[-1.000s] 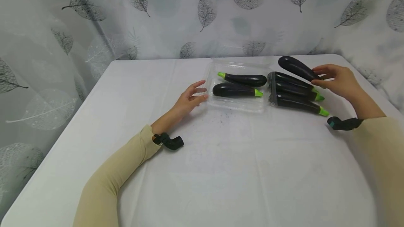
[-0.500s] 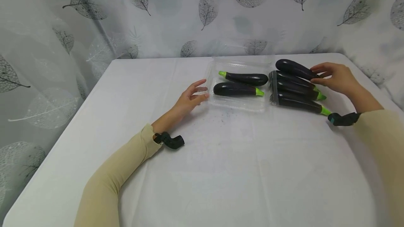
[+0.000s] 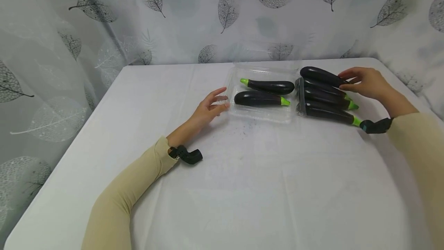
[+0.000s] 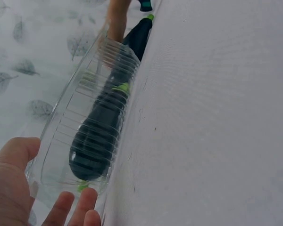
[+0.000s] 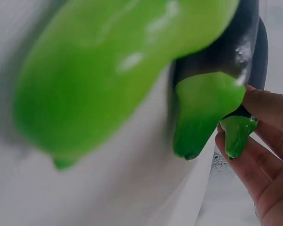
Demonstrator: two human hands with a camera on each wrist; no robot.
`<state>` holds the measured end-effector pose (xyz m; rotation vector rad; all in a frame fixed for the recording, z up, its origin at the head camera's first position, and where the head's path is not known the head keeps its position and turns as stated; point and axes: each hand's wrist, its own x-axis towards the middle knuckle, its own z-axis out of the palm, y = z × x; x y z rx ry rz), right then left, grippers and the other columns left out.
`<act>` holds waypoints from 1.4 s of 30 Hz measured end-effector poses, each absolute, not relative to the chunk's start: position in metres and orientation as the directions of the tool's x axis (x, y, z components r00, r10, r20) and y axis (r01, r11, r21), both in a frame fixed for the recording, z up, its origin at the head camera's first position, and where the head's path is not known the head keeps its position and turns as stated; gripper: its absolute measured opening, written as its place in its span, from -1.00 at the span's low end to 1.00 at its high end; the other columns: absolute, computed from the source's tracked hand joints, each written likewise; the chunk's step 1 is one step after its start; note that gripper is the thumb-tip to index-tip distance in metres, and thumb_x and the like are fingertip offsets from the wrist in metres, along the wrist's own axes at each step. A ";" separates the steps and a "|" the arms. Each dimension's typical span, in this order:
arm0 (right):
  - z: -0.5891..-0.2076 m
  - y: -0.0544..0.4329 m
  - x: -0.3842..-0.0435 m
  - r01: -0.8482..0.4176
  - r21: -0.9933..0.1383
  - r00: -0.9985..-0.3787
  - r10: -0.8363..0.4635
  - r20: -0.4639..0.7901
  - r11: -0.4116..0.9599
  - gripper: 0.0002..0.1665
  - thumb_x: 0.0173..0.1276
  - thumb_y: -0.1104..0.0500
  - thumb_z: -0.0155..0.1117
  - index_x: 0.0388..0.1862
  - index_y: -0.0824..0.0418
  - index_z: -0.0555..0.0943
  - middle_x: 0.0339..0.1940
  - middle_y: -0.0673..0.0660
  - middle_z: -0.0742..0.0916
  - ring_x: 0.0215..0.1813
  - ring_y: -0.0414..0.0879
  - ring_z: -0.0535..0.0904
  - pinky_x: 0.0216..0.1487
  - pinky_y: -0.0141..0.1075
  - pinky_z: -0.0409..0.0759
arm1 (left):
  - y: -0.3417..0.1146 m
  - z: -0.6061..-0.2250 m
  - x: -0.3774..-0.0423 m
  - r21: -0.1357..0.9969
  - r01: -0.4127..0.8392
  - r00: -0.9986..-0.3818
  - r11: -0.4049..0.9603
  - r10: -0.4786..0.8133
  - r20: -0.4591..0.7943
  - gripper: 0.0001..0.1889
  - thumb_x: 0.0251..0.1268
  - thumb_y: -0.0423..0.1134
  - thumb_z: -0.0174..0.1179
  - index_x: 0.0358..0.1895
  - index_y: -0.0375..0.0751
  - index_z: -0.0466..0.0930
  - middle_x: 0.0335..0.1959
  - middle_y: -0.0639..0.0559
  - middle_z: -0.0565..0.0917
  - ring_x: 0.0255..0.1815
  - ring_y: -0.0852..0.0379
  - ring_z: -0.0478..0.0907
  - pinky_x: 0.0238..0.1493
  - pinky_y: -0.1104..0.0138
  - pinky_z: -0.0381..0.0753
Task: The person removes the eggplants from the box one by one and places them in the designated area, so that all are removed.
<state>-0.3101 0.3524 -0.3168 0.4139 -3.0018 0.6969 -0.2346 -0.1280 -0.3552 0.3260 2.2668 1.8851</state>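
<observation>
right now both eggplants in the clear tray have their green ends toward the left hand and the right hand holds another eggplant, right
Not quite: of the two, only the far eggplant points its green end toward the left hand; the near eggplant faces the opposite way, as the head view shows. The right hand does hold another eggplant.

Wears long tan slvs (image 3: 114,196) & blk curved wrist units (image 3: 190,156), R w/ teal mark (image 4: 145,4).

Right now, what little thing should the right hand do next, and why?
Maybe the right hand should gently settle its eggplant: it lines up along the far side of the row of three eggplants beside the clear tray, blunt end pointing the same way.
</observation>
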 end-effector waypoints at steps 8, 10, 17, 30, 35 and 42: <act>-0.322 0.351 -0.314 -0.286 -0.426 -0.956 -0.286 0.065 0.859 -0.49 0.38 0.21 0.27 0.21 0.48 0.46 0.14 0.57 0.55 0.12 0.48 0.48 -0.13 -0.22 0.54 | -0.130 -0.357 -0.235 0.983 0.048 -0.960 0.175 0.282 -0.004 -0.38 0.41 -0.21 0.18 0.48 0.12 0.21 0.33 -0.05 0.44 0.16 -0.03 0.51 -0.01 0.29 0.41; -0.323 0.350 -0.315 -0.283 -0.440 -0.956 -0.289 0.055 0.852 -0.48 0.41 0.22 0.23 0.24 0.49 0.42 0.17 0.58 0.52 0.14 0.49 0.45 0.05 0.06 0.48 | -0.130 -0.356 -0.235 0.984 0.049 -0.958 0.171 0.287 -0.002 -0.37 0.41 -0.21 0.18 0.49 0.11 0.20 0.34 -0.06 0.44 0.17 -0.03 0.51 0.01 0.27 0.41; -0.323 0.346 -0.313 -0.250 -0.485 -0.960 -0.282 0.008 0.838 -0.45 0.47 0.17 0.15 0.30 0.50 0.36 0.24 0.58 0.45 0.21 0.48 0.39 0.13 0.28 0.32 | -0.132 -0.355 -0.237 0.986 0.049 -0.957 0.159 0.289 0.001 -0.37 0.40 -0.22 0.19 0.48 0.12 0.21 0.34 -0.06 0.44 0.15 -0.01 0.52 -0.01 0.28 0.41; -0.324 0.344 -0.310 -0.208 -0.526 -0.970 -0.243 0.002 0.825 -0.40 0.48 0.01 0.15 0.30 0.41 0.41 0.26 0.52 0.49 0.11 0.04 0.56 -0.32 -0.64 0.30 | -0.131 -0.355 -0.236 0.984 0.045 -0.956 0.174 0.292 -0.008 -0.38 0.41 -0.21 0.18 0.49 0.12 0.22 0.33 -0.04 0.44 0.19 -0.02 0.51 0.01 0.27 0.42; -0.322 0.340 -0.307 -0.187 -0.536 -0.975 -0.223 -0.004 0.824 -0.37 0.50 -0.04 0.10 0.33 0.40 0.39 0.29 0.49 0.45 0.25 0.40 0.38 -0.14 -0.39 0.46 | -0.130 -0.354 -0.235 0.985 0.043 -0.956 0.165 0.294 -0.008 -0.38 0.42 -0.21 0.17 0.49 0.12 0.21 0.34 -0.05 0.43 0.20 -0.04 0.50 0.03 0.24 0.41; -0.313 0.334 -0.304 -0.199 -0.565 -0.974 -0.223 0.028 0.801 -0.40 0.53 0.00 0.06 0.32 0.43 0.37 0.29 0.53 0.44 0.24 0.43 0.36 0.16 0.31 0.26 | -0.129 -0.353 -0.234 0.985 0.051 -0.955 0.166 0.296 -0.001 -0.38 0.42 -0.21 0.17 0.49 0.12 0.21 0.35 -0.09 0.42 0.21 -0.05 0.49 0.04 0.24 0.41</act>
